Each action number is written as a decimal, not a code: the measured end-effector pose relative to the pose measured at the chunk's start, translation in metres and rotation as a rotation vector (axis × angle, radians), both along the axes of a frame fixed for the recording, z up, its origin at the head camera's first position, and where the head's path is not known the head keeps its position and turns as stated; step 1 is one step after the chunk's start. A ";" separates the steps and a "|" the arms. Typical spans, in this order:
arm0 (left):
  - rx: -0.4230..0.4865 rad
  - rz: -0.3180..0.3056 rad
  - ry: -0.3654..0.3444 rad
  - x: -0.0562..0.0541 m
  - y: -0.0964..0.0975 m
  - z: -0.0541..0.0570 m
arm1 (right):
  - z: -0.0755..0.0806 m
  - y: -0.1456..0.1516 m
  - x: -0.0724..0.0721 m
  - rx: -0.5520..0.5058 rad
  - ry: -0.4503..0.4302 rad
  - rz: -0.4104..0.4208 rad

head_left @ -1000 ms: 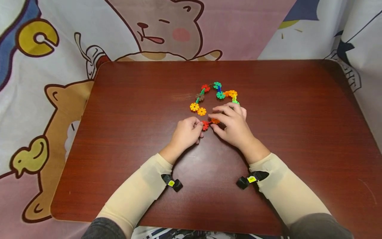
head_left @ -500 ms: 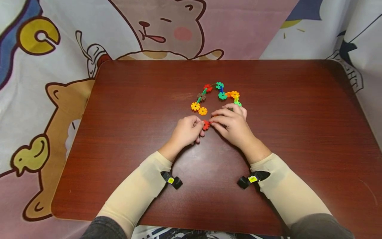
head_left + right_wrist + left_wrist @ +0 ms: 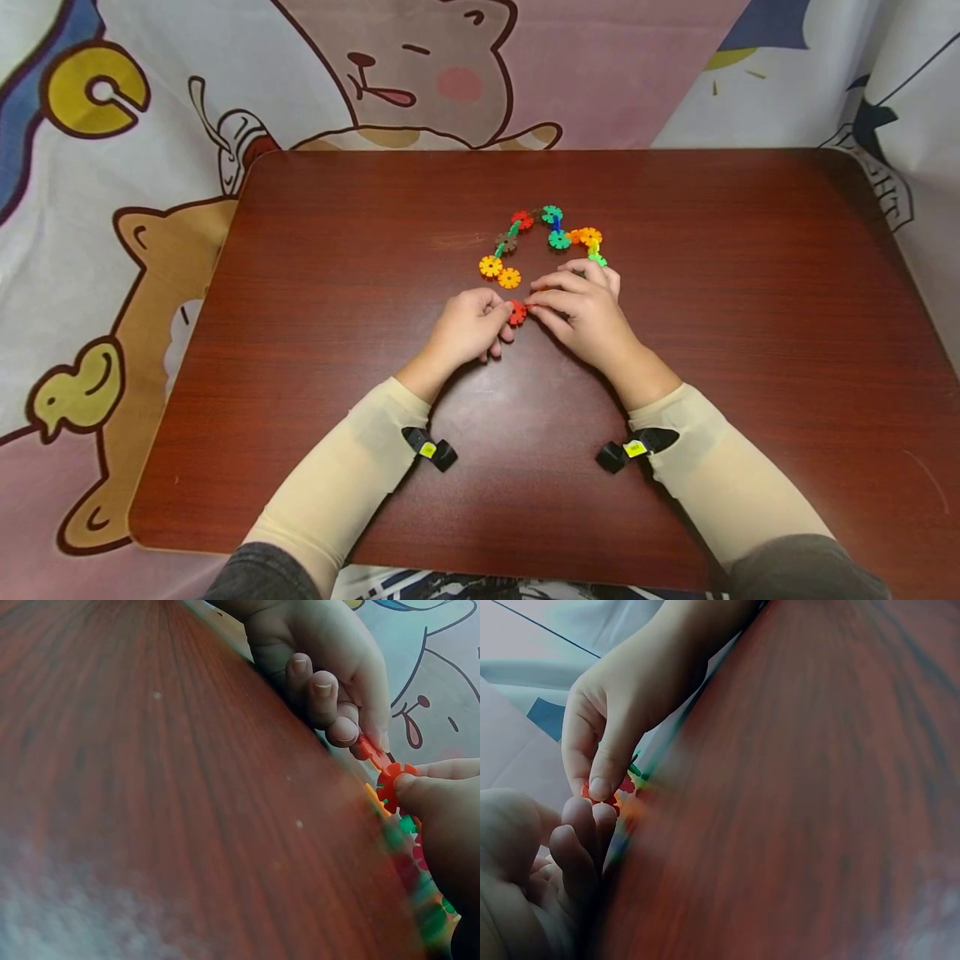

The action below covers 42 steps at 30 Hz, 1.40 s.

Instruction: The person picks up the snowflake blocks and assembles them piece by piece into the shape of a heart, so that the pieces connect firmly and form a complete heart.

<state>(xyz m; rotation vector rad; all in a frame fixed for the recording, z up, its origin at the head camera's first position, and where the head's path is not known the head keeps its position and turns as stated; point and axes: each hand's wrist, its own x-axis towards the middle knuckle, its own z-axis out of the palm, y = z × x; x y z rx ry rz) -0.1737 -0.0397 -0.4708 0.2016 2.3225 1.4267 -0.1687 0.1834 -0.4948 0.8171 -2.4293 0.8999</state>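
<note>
My left hand [image 3: 470,327] pinches a red notched plastic disc [image 3: 517,313] between thumb and fingers, low over the table. Right beside it, my right hand [image 3: 583,307] pinches an orange-red disc [image 3: 390,786], its thumb flat on the disc's face. In the right wrist view these two discs meet edge to edge. A chain of linked snowflake discs curves away behind the hands. Its one end has two yellow discs [image 3: 509,278], and a light green disc [image 3: 597,260] shows at the right fingers. The part of the chain under the right hand is hidden.
The chain continues through a brown disc [image 3: 506,243], a red one, and teal discs [image 3: 559,240] to orange ones [image 3: 590,237]. All lie on a dark red-brown table [image 3: 337,292]. A cloth with cartoon animals [image 3: 435,75] hangs behind the table's far edge.
The right hand's thumb and fingers have closed in on the orange-red disc, covering the part that showed earlier. Both hands stay almost in place over the last half second.
</note>
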 end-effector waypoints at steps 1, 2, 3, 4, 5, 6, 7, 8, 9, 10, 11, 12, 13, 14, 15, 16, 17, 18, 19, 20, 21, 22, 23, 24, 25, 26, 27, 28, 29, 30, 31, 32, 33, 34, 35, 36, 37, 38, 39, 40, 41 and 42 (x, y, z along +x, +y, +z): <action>-0.002 -0.001 0.001 0.000 0.000 0.000 | 0.000 0.000 0.000 -0.001 -0.001 0.001; -0.004 -0.003 0.002 -0.001 0.000 0.000 | 0.000 0.000 0.000 -0.002 -0.002 0.001; -0.005 -0.004 0.004 -0.001 0.000 0.000 | 0.000 0.000 0.000 -0.003 -0.002 0.001; -0.006 -0.005 0.006 -0.001 0.000 0.000 | 0.000 0.000 0.000 -0.003 -0.003 0.001; -0.005 -0.006 0.007 -0.001 0.000 0.000 | 0.000 0.000 0.000 -0.004 -0.003 0.001; -0.005 -0.006 0.006 -0.001 -0.001 0.000 | 0.000 -0.001 0.000 -0.005 -0.005 0.001; -0.003 -0.006 0.006 -0.001 -0.001 0.000 | 0.000 -0.001 0.000 -0.005 -0.006 0.000; 0.000 -0.005 0.005 -0.001 -0.001 0.001 | 0.000 -0.001 0.000 -0.006 -0.007 -0.001; 0.002 -0.005 0.004 -0.001 -0.001 0.001 | 0.000 -0.001 0.000 -0.005 -0.008 -0.002; 0.003 -0.005 0.003 -0.001 -0.001 0.001 | 0.000 -0.001 0.000 -0.004 -0.009 -0.003; 0.006 -0.005 0.002 -0.001 -0.001 0.001 | 0.000 -0.001 0.000 -0.004 -0.009 -0.003; 0.008 -0.005 0.001 -0.001 -0.001 0.001 | 0.000 -0.001 0.000 -0.004 -0.009 -0.003; 0.011 -0.005 0.001 -0.001 -0.001 0.001 | 0.000 -0.001 0.000 -0.005 -0.007 -0.002; 0.014 -0.005 -0.001 -0.001 -0.001 0.001 | 0.000 -0.001 0.000 -0.007 -0.005 -0.001; 0.017 -0.005 -0.003 -0.001 -0.001 0.001 | 0.000 -0.001 0.000 -0.010 -0.004 0.001; 0.021 -0.005 -0.006 -0.002 -0.001 0.001 | 0.000 -0.001 0.000 -0.012 -0.001 0.003; 0.026 -0.006 -0.010 -0.002 -0.001 0.001 | 0.000 -0.001 -0.001 -0.015 0.002 0.006; 0.034 -0.007 -0.017 -0.002 -0.001 0.001 | 0.000 -0.001 -0.001 -0.019 0.006 0.010; 0.045 -0.010 -0.027 -0.002 -0.001 0.001 | 0.000 -0.001 -0.001 -0.022 0.010 0.014; 0.062 -0.013 -0.042 -0.002 -0.001 0.001 | 0.000 -0.001 -0.001 -0.025 0.013 0.018; 0.084 -0.015 -0.060 -0.003 -0.002 0.001 | 0.001 -0.001 -0.001 -0.026 0.017 0.024; 0.110 -0.019 -0.081 -0.003 -0.002 0.001 | 0.001 -0.001 -0.001 -0.025 0.023 0.030; 0.140 -0.022 -0.106 -0.003 -0.002 0.001 | 0.001 -0.001 -0.001 -0.022 0.028 0.035; 0.169 -0.023 -0.131 -0.004 -0.002 0.001 | 0.002 -0.001 -0.001 -0.020 0.033 0.039; 0.197 -0.022 -0.154 -0.004 -0.002 0.001 | 0.002 -0.001 0.000 -0.018 0.037 0.042; 0.222 -0.020 -0.173 -0.004 -0.002 0.001 | 0.003 -0.001 -0.001 -0.016 0.041 0.043; 0.239 -0.019 -0.188 -0.005 -0.002 0.001 | 0.003 -0.002 0.000 -0.014 0.043 0.043; 0.248 -0.019 -0.197 -0.005 -0.002 0.001 | 0.003 -0.002 0.000 -0.018 0.044 0.041; 0.250 -0.018 -0.202 -0.005 -0.002 0.001 | 0.003 -0.002 0.000 -0.022 0.045 0.038; 0.245 -0.018 -0.198 -0.005 -0.002 0.000 | 0.002 -0.002 0.000 -0.029 0.042 0.035; 0.235 -0.018 -0.191 -0.005 -0.002 0.000 | 0.002 -0.002 0.000 -0.036 0.040 0.032; 0.218 -0.017 -0.178 -0.005 -0.002 -0.001 | 0.001 -0.002 0.000 -0.042 0.036 0.029; 0.201 -0.010 -0.160 -0.005 -0.002 -0.001 | 0.000 -0.002 0.000 -0.046 0.029 0.029; 0.181 0.005 -0.136 -0.005 -0.002 -0.001 | 0.000 -0.003 0.000 -0.049 0.022 0.029; 0.172 0.030 -0.115 -0.005 -0.002 -0.002 | -0.001 -0.003 0.000 -0.046 0.014 0.029; 0.175 0.064 -0.098 -0.006 -0.003 -0.002 | -0.001 -0.003 0.000 -0.043 0.003 0.028; 0.185 0.101 -0.083 -0.006 -0.003 -0.002 | -0.001 -0.003 0.000 -0.039 -0.008 0.026; 0.202 0.139 -0.073 -0.007 -0.003 -0.002 | -0.001 -0.002 0.001 -0.034 -0.022 0.024; 0.229 0.174 -0.063 -0.007 -0.003 -0.002 | -0.001 -0.002 0.001 -0.028 -0.036 0.023; 0.253 0.204 -0.056 -0.008 -0.003 -0.002 | 0.000 -0.002 0.001 -0.023 -0.048 0.019; 0.281 0.226 -0.056 -0.008 -0.002 -0.003 | 0.000 -0.002 0.001 -0.021 -0.058 0.016; 0.299 0.237 -0.056 -0.009 -0.002 -0.003 | 0.001 -0.002 0.001 -0.021 -0.066 0.013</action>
